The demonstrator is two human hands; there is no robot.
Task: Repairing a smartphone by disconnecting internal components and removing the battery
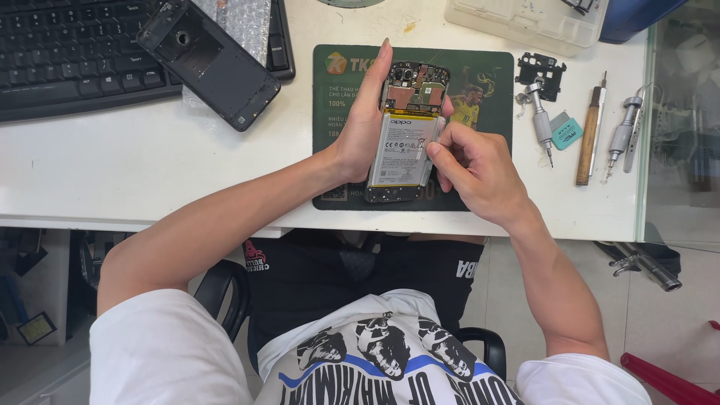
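Battery removal step: left hand [365, 124] grips opened smartphone [406, 131]; right hand [472, 169], at 3 o'clock, pinches battery [401, 150] edge. Next needs steady, gentle lift.

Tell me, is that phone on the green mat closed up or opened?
Opened. The phone lies with its white battery and circuit board exposed; a black back cover lies apart, partly on the keyboard.
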